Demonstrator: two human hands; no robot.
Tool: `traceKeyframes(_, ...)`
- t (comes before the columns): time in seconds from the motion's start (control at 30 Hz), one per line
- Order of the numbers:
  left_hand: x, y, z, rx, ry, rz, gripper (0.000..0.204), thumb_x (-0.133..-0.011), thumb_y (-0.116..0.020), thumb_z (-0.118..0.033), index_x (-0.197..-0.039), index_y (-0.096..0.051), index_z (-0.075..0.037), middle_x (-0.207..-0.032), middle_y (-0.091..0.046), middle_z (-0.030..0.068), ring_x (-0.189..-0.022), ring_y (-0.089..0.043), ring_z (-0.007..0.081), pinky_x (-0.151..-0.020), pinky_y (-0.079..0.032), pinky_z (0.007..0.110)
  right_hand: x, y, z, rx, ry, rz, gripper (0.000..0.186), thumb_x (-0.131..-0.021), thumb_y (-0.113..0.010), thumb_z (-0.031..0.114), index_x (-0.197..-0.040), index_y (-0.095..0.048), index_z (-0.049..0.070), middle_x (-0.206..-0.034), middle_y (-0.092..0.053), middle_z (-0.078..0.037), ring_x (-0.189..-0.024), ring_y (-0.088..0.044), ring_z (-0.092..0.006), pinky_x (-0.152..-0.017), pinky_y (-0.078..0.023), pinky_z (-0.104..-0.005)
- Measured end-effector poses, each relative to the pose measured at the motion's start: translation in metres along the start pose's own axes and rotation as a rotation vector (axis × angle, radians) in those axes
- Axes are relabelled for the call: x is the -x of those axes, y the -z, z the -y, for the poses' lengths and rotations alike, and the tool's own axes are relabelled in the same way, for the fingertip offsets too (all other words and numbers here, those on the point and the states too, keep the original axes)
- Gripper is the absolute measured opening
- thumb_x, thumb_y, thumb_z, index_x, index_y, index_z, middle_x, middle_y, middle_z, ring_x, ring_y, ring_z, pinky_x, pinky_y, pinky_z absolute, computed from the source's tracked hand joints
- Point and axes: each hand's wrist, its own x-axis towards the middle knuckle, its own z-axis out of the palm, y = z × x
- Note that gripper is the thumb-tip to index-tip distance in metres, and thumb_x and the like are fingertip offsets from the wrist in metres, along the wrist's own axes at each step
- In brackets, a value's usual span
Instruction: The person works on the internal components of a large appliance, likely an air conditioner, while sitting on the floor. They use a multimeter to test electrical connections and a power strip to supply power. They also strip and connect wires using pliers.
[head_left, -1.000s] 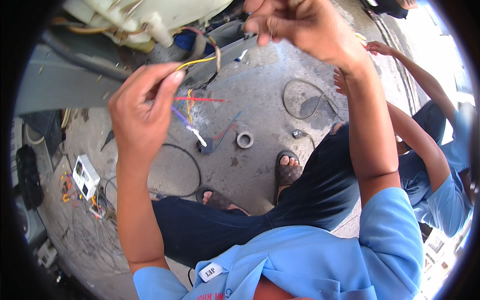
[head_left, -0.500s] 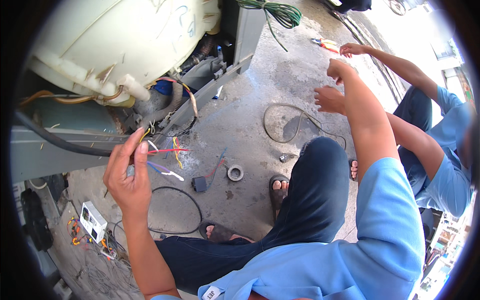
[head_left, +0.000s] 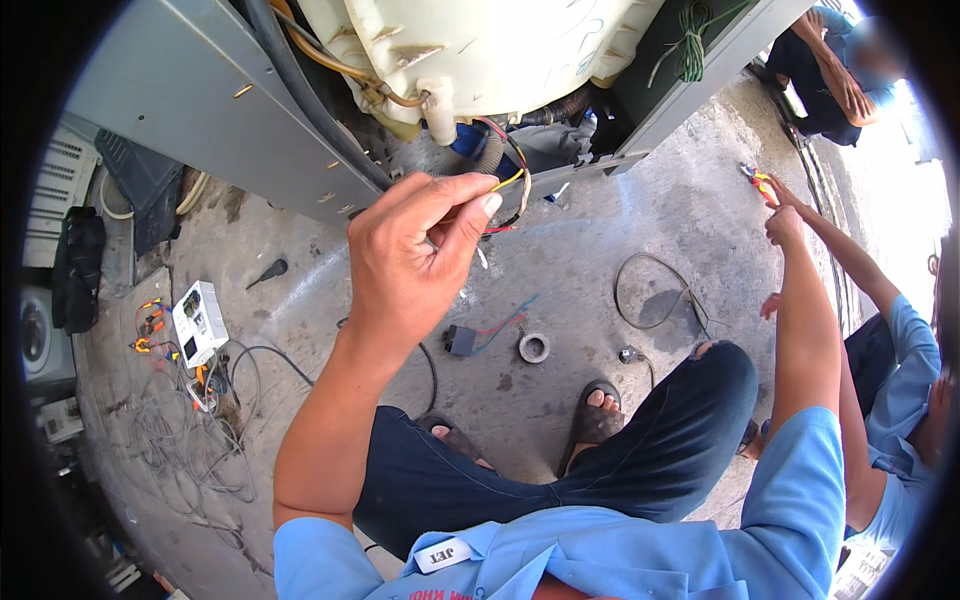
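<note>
My left hand (head_left: 415, 240) is raised in front of the opened grey machine cabinet. Its thumb and forefinger pinch the yellow wire (head_left: 511, 181), whose end is stripped. Other thin wires, among them a red wire (head_left: 499, 230), stick out behind the fingers. A thick black cable (head_left: 315, 110) runs down to behind that hand. My right arm reaches forward to the right. My right hand (head_left: 784, 228) has curled fingers at the handle ends of pliers (head_left: 761, 184) with red and yellow grips. A co-worker's hand (head_left: 787, 192) overlaps there, so my grip is hidden.
Above is the cabinet's white tub (head_left: 500, 60). On the floor lie a black box with wires (head_left: 460, 341), a metal ring (head_left: 534, 347), a plug (head_left: 628, 354) and a looped cable (head_left: 622, 290). A white box (head_left: 200, 323) stands left among tangled cords. A person (head_left: 850, 75) crouches far right.
The view has swung left. My left hand has moved up and right, to a yellow wire by the cabinet's edge. My right hand and the co-worker's hand have come to the pliers' handles.
</note>
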Motion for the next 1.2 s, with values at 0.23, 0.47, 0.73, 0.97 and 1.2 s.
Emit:
traceKeyframes(0.23, 0.000, -0.002, -0.008, -0.020, -0.008, 0.021, 0.014, -0.089, -0.068, -0.002, -0.102, -0.072, 0.001, -0.078, -0.062, 0.0026, -0.066, -0.055, 0.0067, -0.059, -0.044, 0.022, 0.030, -0.004, 0.011, 0.113, 0.052, -0.205, 0.063, -0.085, -0.052, 0.011, -0.146, -0.039, 0.018, -0.142, -0.048, -0.022, -0.132, -0.048, -0.0338, -0.106, -0.040, -0.0529)
traceKeyframes(0.47, 0.000, -0.008, -0.002, -0.067, -0.110, 0.024, 0.017, -0.085, -0.070, 0.003, -0.101, -0.073, 0.001, -0.085, -0.067, 0.0104, -0.071, -0.062, 0.0148, -0.063, -0.050, 0.026, 0.072, 0.004, 0.005, 0.162, -0.065, -0.295, 0.104, -0.074, -0.078, 0.037, -0.156, -0.017, 0.019, -0.155, -0.026, -0.020, -0.144, -0.028, -0.0378, -0.110, -0.033, -0.0568)
traceKeyframes(0.73, 0.002, -0.010, -0.005, -0.028, -0.077, 0.059, 0.017, -0.087, -0.069, 0.000, -0.104, -0.073, 0.001, -0.088, -0.067, 0.0090, -0.074, -0.061, 0.0125, -0.066, -0.050, 0.025, 0.077, 0.017, 0.009, 0.396, 0.272, -0.240, 0.098, -0.069, -0.078, 0.055, -0.149, -0.038, 0.016, -0.157, -0.028, -0.017, -0.150, -0.014, -0.0311, -0.117, -0.016, -0.0591)
traceKeyframes(0.97, 0.002, -0.009, -0.012, 0.064, -0.006, 0.053, 0.015, -0.087, -0.070, -0.001, -0.102, -0.073, 0.001, -0.084, -0.067, 0.0060, -0.072, -0.060, 0.0088, -0.065, -0.048, 0.023, 0.128, 0.065, 0.003, -0.287, 0.342, 0.090, 0.025, -0.076, -0.079, 0.015, -0.093, -0.065, 0.001, -0.075, -0.063, -0.003, -0.070, -0.063, -0.0140, -0.062, -0.051, -0.0344)
traceKeyframes(1.2, 0.005, -0.017, 0.000, 0.197, 0.108, -0.022, 0.009, -0.085, -0.071, -0.002, -0.093, -0.070, 0.001, -0.081, -0.069, 0.0087, -0.067, -0.065, 0.0128, -0.063, -0.053, 0.025, 0.308, 0.117, 0.111, -0.899, 0.991, 0.406, 0.048, -0.078, -0.080, 0.010, -0.119, -0.057, 0.002, -0.090, -0.062, -0.003, -0.083, -0.058, -0.0094, -0.073, -0.048, -0.0256)
